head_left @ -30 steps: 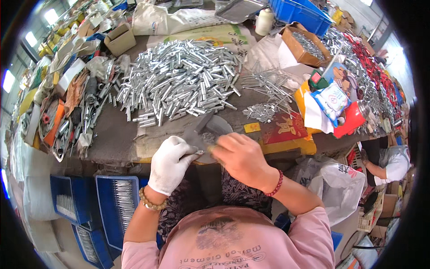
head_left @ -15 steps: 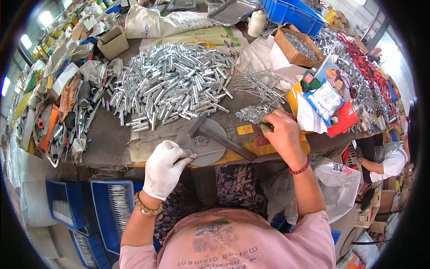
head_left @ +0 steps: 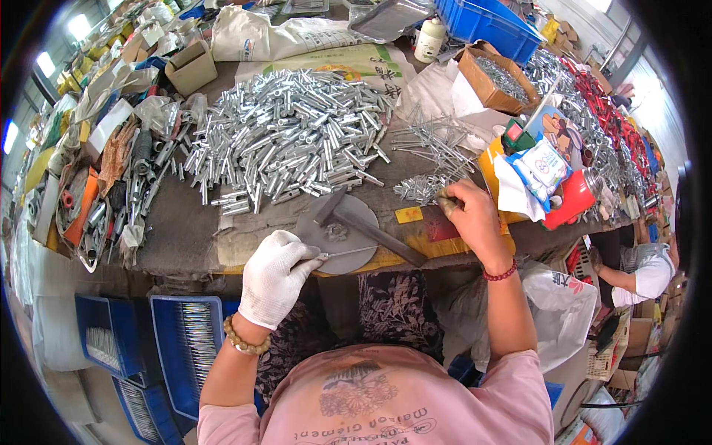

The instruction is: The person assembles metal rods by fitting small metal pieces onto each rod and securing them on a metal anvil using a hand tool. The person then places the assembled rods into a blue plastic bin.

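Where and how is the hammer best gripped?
Likely by the hammer handle near its free end, the right hand coming from the right: the hammer head lies over the round plate, the handle slanting toward the front edge of the table.

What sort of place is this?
Probably a small metal-parts workshop: a heap of silvery metal tubes on the workbench, a hammer lying on a round grey plate, and blue bins below holding rows of slim metal pieces.
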`<action>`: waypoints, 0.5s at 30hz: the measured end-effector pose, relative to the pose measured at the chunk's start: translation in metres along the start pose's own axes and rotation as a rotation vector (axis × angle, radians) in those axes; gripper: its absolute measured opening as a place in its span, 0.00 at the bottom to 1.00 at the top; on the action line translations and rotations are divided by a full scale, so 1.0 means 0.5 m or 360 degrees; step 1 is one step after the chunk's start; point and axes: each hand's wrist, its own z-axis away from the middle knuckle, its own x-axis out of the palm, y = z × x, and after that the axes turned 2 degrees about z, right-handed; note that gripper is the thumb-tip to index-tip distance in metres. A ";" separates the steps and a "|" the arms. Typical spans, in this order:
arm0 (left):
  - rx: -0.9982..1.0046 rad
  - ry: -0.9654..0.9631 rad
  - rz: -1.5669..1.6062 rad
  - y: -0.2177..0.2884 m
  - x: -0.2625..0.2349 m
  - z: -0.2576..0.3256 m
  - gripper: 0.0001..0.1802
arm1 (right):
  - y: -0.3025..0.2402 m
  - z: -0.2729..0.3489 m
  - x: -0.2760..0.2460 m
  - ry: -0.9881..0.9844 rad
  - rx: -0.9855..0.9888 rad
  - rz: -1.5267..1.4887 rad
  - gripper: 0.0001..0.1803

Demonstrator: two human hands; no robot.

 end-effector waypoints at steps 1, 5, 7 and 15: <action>0.0000 -0.0001 0.0000 -0.002 0.001 -0.001 0.06 | 0.001 -0.001 -0.002 -0.0062 -0.0016 0.0007 0.07; 0.0023 -0.0006 -0.0002 -0.003 -0.001 -0.008 0.09 | -0.020 -0.015 0.000 -0.0178 0.0006 0.0094 0.09; -0.0012 -0.0009 0.0024 0.000 -0.007 -0.013 0.08 | -0.023 -0.028 0.011 -0.0192 -0.0015 0.0076 0.10; 0.0095 -0.0037 -0.0028 -0.015 -0.001 -0.009 0.07 | 0.000 -0.001 0.012 -0.0185 -0.0077 0.0291 0.12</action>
